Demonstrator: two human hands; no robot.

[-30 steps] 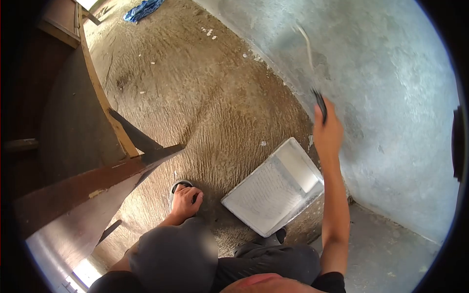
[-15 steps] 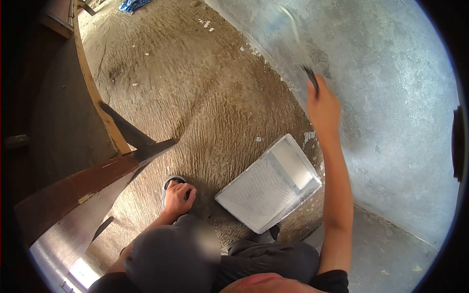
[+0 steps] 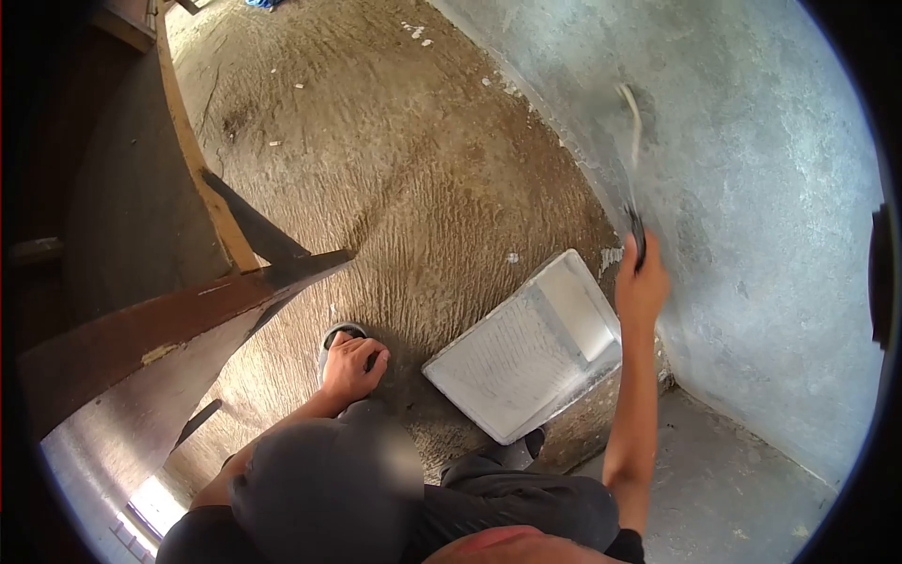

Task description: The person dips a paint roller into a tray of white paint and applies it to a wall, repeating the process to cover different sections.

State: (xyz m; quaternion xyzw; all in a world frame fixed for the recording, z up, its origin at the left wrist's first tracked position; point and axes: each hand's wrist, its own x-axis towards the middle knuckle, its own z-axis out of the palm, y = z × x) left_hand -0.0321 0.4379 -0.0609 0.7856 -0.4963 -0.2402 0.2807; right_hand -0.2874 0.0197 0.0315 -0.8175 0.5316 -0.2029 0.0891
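Observation:
My right hand [image 3: 643, 287] is closed around the black handle of a paint roller [image 3: 636, 127], held out against the grey-blue wall [image 3: 742, 216]. The roller's bent pale rod shows above the grip, but its head is blurred and blends into the wall. Below and left of that hand, a paint tray [image 3: 503, 381] sits tilted in view on the floor, with whitish paint in its deep end and a ribbed slope. My left hand [image 3: 352, 367] hangs over my sandalled foot, its fingers curled; something dark shows between thumb and fingers, too small to name.
Brown wooden furniture [image 3: 178, 329] with a projecting leg stands at the left. The rough brown floor [image 3: 404, 160] bears pale paint spots near the wall. A blue cloth or plastic piece [image 3: 261, 4] lies at the top edge. A grey ledge [image 3: 723, 479] is at lower right.
My right hand has moved down and slightly right in view, bringing the roller lower along the wall. The whole view has shifted a little; my left hand keeps its curled pose.

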